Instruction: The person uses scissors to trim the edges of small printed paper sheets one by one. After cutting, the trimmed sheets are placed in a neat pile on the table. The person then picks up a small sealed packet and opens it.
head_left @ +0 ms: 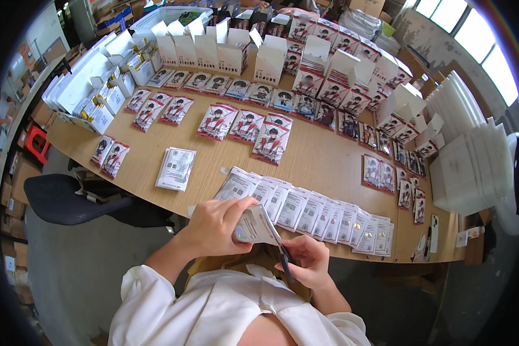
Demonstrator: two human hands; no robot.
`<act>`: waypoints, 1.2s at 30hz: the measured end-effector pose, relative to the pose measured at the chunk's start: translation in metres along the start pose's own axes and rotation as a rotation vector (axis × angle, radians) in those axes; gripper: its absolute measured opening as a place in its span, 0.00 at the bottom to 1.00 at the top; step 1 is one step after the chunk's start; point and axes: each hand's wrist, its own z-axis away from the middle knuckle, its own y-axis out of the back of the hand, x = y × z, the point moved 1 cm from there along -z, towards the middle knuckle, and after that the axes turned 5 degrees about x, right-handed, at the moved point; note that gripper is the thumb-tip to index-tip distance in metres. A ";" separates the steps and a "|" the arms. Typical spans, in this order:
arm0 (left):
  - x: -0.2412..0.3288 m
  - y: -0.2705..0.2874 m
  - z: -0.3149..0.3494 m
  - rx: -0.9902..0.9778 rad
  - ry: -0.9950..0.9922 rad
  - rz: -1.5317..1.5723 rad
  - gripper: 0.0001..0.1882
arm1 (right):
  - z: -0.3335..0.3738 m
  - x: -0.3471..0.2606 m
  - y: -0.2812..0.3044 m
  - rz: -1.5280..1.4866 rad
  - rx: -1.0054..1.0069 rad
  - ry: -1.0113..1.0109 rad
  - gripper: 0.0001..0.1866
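Note:
My left hand [216,226] grips a white printed packet [254,226] at the table's near edge, thumb and fingers closed round its left part. In my right hand [308,262] is a pair of scissors with black handles [286,266], whose blades lie along the packet's right edge. Whether the blades are apart cannot be made out. Beyond and to the right of my hands spreads a long overlapping row of white packets [314,211], printed sides up. A small stack of similar packets [176,168] lies to the left.
Piles of red-and-white illustrated packets [218,121] lie across the table [311,155]. Open white boxes [232,56] line its back. Stacked translucent plastic bins [473,167] stand at the right. A black chair [69,199] is at the left, and a phone [434,232] lies near the right edge.

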 end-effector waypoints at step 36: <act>-0.050 0.020 -0.001 0.333 0.241 -0.322 0.30 | 0.008 -0.032 0.015 -0.363 -0.045 -0.320 0.17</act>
